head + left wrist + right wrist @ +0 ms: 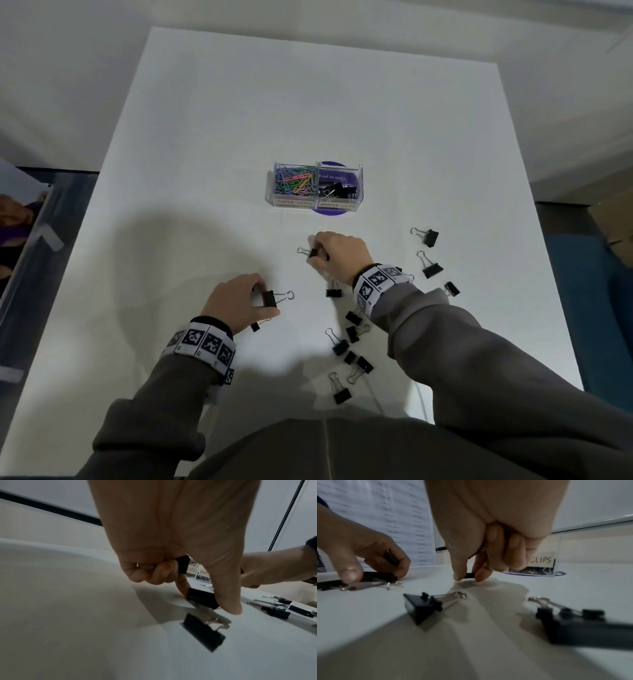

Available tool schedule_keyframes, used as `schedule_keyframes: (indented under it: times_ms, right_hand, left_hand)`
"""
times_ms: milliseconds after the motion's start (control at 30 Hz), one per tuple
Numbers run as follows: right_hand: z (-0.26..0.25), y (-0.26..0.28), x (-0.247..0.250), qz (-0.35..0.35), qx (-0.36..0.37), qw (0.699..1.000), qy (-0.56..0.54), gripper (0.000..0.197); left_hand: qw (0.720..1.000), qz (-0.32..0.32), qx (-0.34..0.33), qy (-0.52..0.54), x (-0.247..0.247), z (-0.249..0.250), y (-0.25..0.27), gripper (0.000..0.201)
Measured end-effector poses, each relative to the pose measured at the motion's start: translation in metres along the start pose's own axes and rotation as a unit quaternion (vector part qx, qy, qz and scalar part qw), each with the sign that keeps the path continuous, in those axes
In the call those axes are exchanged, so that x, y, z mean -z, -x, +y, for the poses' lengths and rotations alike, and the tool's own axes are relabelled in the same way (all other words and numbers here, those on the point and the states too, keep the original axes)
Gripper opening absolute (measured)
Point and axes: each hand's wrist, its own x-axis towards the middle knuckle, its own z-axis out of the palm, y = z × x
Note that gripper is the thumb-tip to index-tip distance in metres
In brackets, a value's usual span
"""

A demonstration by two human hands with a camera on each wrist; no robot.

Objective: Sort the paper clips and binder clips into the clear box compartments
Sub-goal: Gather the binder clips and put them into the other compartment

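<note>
A clear two-compartment box (359, 185) stands mid-table. Its left part holds coloured paper clips (295, 181); its right part holds black binder clips (337, 190). My left hand (265, 303) pinches a black binder clip (270, 298) on the table between thumb and forefinger (184, 586). The left wrist view shows a second black clip (182, 564) tucked in its curled fingers. My right hand (317, 256), nearer the box, pinches a small binder clip (312, 253) against the table. That clip (469, 575) also shows in the right wrist view.
Several loose black binder clips lie on the white table (205, 154), one (255, 326) by my left wrist, others at the right (430, 237) and front (340, 346). A purple disc (330, 215) lies under the box. A clear bin (30, 240) stands off the left edge.
</note>
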Motion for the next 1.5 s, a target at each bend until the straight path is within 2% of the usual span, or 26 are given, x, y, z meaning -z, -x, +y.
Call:
schedule_keyframes:
  times_ms: [67, 133, 200, 300, 467, 700, 833, 967, 1067, 1167, 1267, 1333, 1433, 1500]
  right_hand:
    - [-0.001, -0.002, 0.009, 0.087, -0.015, 0.996, -0.019, 0.024]
    - [0.001, -0.009, 0.024, 0.194, -0.050, 0.978, -0.049, 0.022]
    - [0.008, -0.022, 0.044, 0.253, -0.102, 0.958, -0.084, 0.023]
    - [0.018, -0.044, 0.064, 0.233, -0.144, 0.957, -0.095, 0.024]
    - [0.022, -0.061, 0.069, 0.180, -0.110, 0.975, -0.073, 0.031]
    - [0.021, -0.029, 0.046, 0.275, -0.105, 0.951, -0.090, 0.027]
    - [0.026, 0.003, 0.027, 0.302, -0.122, 0.939, -0.106, 0.025]
    - [0.032, 0.026, 0.017, 0.301, -0.118, 0.940, -0.107, 0.024]
    - [0.036, 0.038, 0.014, 0.304, -0.126, 0.938, -0.114, 0.024]
    - [0.037, 0.048, 0.012, 0.294, -0.129, 0.940, -0.117, 0.022]
    - [0.032, 0.058, 0.007, 0.252, -0.113, 0.953, -0.121, 0.020]
    - [0.025, 0.063, 0.000, 0.229, -0.087, 0.963, -0.115, 0.018]
    - [0.015, 0.067, -0.011, 0.185, -0.064, 0.976, -0.093, 0.017]
    - [0.008, 0.068, -0.016, 0.150, -0.067, 0.984, -0.071, 0.015]
  left_hand:
    - [1.000, 0.007, -0.001, 0.003, -0.001, 0.001, -0.001, 0.039]
    - [1.000, 0.014, 0.001, 0.009, -0.002, 0.001, -0.003, 0.038]
    - [1.000, 0.018, 0.003, 0.004, -0.001, 0.005, -0.004, 0.036]
    - [1.000, 0.029, 0.005, -0.006, 0.002, 0.013, -0.008, 0.035]
    - [0.999, 0.043, -0.015, 0.005, 0.013, 0.041, -0.029, 0.035]
    - [0.993, 0.084, -0.078, 0.039, 0.040, 0.110, -0.099, 0.036]
    - [0.992, 0.085, -0.088, -0.024, 0.043, 0.146, -0.137, 0.037]
    - [0.990, 0.063, -0.083, -0.093, 0.043, 0.158, -0.153, 0.041]
    - [0.983, 0.067, -0.104, -0.135, 0.050, 0.157, -0.145, 0.037]
    - [0.980, 0.099, -0.145, -0.092, 0.055, 0.143, -0.122, 0.028]
    - [0.976, 0.115, -0.174, -0.059, 0.045, 0.110, -0.085, 0.016]
    - [0.980, 0.099, -0.160, -0.059, 0.031, 0.084, -0.055, 0.020]
    - [0.984, 0.072, -0.117, -0.115, 0.007, 0.048, -0.018, 0.039]
    - [0.992, 0.056, -0.046, -0.107, -0.001, 0.028, 0.003, 0.031]
